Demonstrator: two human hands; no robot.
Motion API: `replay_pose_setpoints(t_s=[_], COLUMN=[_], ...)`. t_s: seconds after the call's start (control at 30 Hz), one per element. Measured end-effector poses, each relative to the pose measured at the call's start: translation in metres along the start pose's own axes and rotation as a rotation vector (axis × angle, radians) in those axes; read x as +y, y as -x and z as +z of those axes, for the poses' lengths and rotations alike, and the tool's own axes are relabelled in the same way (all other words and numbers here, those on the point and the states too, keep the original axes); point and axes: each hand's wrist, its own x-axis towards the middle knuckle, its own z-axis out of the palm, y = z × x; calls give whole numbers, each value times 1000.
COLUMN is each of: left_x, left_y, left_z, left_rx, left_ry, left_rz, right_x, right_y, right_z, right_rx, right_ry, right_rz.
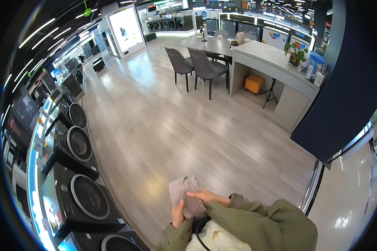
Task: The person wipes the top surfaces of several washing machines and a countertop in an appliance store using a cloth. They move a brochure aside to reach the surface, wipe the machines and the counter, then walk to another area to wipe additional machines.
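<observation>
A folded pinkish-grey cloth [182, 189] is held in front of my body, above the wood-look floor. My left hand [178, 214] grips its lower left edge, with the thumb lying on top. From the right, my right hand [210, 197] reaches over the cloth and holds it, fingers stretched across its upper face. Both forearms wear olive-green sleeves. The cloth hides its underside and some of my fingers.
Black front-loading washing machines [90, 196] line the left side. Ahead stand grey chairs [207, 67] by a table [211, 45]. A pale counter [255, 52] with a potted plant [295, 54], an orange stool [254, 83] and a black tripod [270, 94] are at right, beside a dark blue partition [343, 100].
</observation>
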Motion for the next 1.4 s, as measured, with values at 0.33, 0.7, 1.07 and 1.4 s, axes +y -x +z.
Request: replay_pose_setpoints(t_s=[0.33, 0.7, 1.07, 1.4], left_x=[174, 302, 424, 586], left_y=[-284, -604, -892, -1187], left_z=[-44, -18, -44, -130], left_rx=[-117, -87, -81, -190], left_ry=[-14, -30, -111, -141], left_rz=[-61, -9, -6, -40], right_x=[-173, -384, -566, -750], right_y=[-266, -535, -783, -1043], right_z=[9, -56, -85, -45], right_rx=[49, -111, -27, 21], right_ry=[21, -56, 20, 29], right_rz=[-84, -121, -157, -107])
